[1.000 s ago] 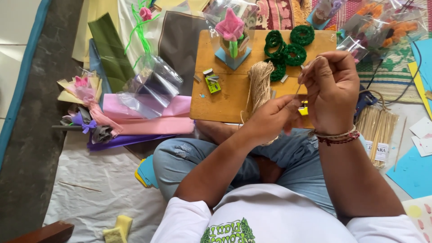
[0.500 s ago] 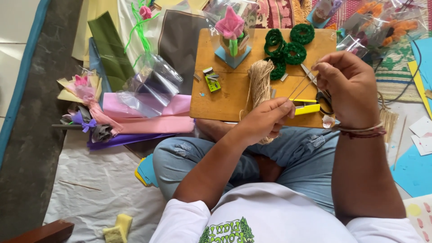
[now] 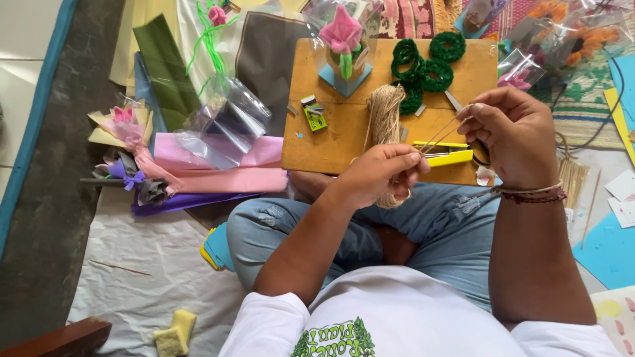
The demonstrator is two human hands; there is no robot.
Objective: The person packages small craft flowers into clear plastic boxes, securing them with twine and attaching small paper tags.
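I judge the main risk to be the thin tan jute twine strands (image 3: 442,134) slipping out of a pinch and going slack, since both grips are only fingertip-tight. They could also snag on the yellow-handled scissors (image 3: 447,153) lying just beneath on the wooden board (image 3: 329,136). My left hand (image 3: 381,173) is closed, pinching one end of the strands beside the hanging jute twine bundle (image 3: 384,119). My right hand (image 3: 514,134) is nearly closed, fingertips pinching the other end above the board.
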